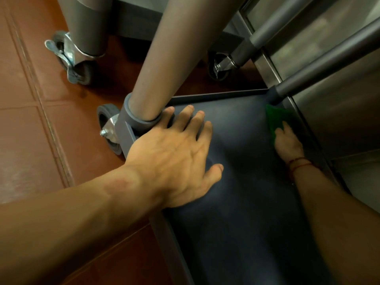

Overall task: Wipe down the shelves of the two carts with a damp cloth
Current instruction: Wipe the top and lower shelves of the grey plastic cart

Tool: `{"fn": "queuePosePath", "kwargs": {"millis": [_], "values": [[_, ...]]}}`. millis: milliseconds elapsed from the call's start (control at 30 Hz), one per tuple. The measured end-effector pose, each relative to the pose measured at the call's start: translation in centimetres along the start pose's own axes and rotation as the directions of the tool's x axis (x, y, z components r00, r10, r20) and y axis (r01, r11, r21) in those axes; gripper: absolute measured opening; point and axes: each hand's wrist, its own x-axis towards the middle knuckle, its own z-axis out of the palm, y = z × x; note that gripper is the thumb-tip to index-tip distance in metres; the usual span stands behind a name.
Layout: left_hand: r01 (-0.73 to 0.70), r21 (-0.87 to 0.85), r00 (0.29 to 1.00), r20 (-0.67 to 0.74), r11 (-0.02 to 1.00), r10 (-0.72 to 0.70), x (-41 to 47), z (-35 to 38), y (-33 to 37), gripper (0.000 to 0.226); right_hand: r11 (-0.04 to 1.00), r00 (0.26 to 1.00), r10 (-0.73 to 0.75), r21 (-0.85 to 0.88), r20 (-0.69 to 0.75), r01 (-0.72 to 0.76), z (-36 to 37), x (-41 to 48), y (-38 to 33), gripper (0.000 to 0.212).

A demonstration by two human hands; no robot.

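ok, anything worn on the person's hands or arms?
The left hand and right hand wear no gloves, and no sleeves show up to the frame edge. The only item worn is a thin red string bracelet on the right wrist.

L hand (174,157): on shelf (242,161), left side, by post (156,68)
cloth (275,118): shelf's far-right corner, under R hand (287,145)
2nd cart (88,27): behind, left

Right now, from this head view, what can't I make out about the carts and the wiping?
- Head view: green cloth partly under the right hand, in shadow; its extent and the fingers' hold are unclear.
- Head view: upper shelves cut off by the top edge; only posts show.
- Head view: second cart cut off at the top; only a leg and caster show.
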Motion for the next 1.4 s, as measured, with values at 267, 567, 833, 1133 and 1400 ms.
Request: {"fn": "queuePosePath", "kwargs": {"millis": [267, 567, 833, 1133, 1400], "values": [[-0.015, 0.071, 1.0, 0.027, 0.997, 0.013, -0.1, -0.4, 0.4, 0.092, 0.868, 0.868, -0.494, 0.096, 0.054, 0.488, 2.5, -8.2, -7.1, 0.048], [-0.021, 0.042, 1.0, -0.001, 0.999, 0.021, -0.4, -0.4, 0.5, 0.089, 0.962, 0.962, -0.273, 0.001, 0.026, 0.273, -0.2, -5.5, -0.7, 0.059], [-0.022, 0.033, 0.999, -0.03, 0.999, 0.023, -0.3, -0.3, 0.3, 0.086, 0.998, 0.998, 0.058, 0.041, -0.04, -0.056, -1.0, -3.8, 4.2, 0.05], [-0.023, 0.069, 1.0, 0.009, 0.997, 0.023, -0.1, -0.6, 0.6, 0.091, 0.817, 0.815, -0.576, 0.071, 0.062, 0.572, 1.9, -16.4, -2.7, 0.052], [-0.038, 0.091, 0.999, 0.017, 0.995, 0.036, -0.4, -0.6, 0.6, 0.092, 0.827, 0.828, -0.56, -0.039, 0.018, 0.56, 1.5, -15.3, 0.2, 0.054]]}}
